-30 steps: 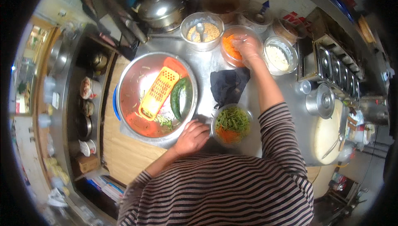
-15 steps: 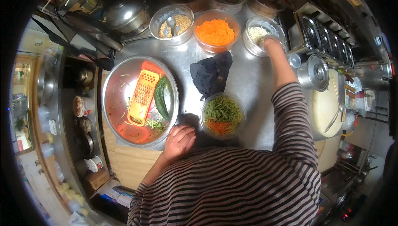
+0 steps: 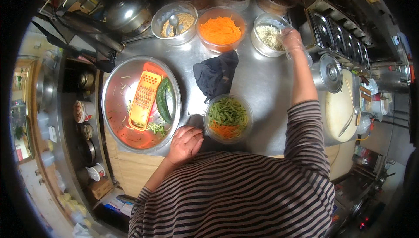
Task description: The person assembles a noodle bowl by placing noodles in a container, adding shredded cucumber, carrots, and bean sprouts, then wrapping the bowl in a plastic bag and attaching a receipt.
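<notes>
1. Steel worktop (image 3: 270, 96) gleaming across the middle, and both hands are at it.
2. Right hand (image 3: 291, 41), in a clear glove, is up at the far right, over the near-right rim of the tub (image 3: 265, 50) of white shreds (image 3: 268, 35). Fingers bent, partly closed, tips toward the shreds; whether they pinch any, I can't tell.
3. Down at the near edge, left hand (image 3: 187, 144): back uppermost, fingers together and loosely curled. Palm's hidden, so no telling if it grips anything.
4. It sits just beside the basin (image 3: 117, 93), where an orange grater (image 3: 145, 100) leans next to a cucumber (image 3: 163, 102).
5. On its other side, near the knuckles, the bowl (image 3: 250, 121): green shreds (image 3: 228, 110) behind, orange shreds (image 3: 227, 130) in front.
6. Beyond that bowl lies a dark cloth (image 3: 216, 74), and left of the white shreds, a tub heaped with carrot (image 3: 220, 30).
</notes>
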Tool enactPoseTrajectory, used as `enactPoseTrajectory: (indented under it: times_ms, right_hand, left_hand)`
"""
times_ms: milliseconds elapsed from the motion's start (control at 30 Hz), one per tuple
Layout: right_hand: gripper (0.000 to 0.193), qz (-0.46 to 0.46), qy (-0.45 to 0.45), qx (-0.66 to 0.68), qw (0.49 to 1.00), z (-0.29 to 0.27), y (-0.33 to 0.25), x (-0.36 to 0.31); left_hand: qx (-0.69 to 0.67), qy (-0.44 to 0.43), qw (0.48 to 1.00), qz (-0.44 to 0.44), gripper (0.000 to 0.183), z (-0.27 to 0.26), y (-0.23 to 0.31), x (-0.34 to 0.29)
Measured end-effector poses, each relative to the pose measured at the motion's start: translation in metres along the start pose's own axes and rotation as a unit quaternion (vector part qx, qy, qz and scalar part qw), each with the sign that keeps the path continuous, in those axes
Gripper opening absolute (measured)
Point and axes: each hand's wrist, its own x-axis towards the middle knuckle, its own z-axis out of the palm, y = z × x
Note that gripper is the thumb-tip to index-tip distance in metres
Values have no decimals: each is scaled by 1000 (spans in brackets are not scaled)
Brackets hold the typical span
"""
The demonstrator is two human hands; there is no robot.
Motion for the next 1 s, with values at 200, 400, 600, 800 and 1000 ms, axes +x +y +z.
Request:
enactPoseTrajectory:
  times_ms: [200, 400, 600, 800, 1000]
  right_hand:
    - [25, 38, 66, 94, 993, -1, 2, -10]
    - [23, 121, 56, 199, 971, 4, 10, -13]
    - [21, 149, 58, 542, 825, -19, -3, -31]
    - [18, 111, 17, 602, 791, -68, -40, -107]
    - [23, 133, -48, 543, 828, -98, -107, -232]
  left_hand:
    - [11, 5, 1000, 12, 16, 0, -1, 3]
    - [4, 0, 1000, 14, 16, 0, 3, 0]
    - [6, 2, 1000, -7, 15, -2, 6, -1]
    - [7, 7, 1000, 12, 16, 4, 1, -8]
    - [-24, 9, 999, 22, 16, 4, 1, -6]
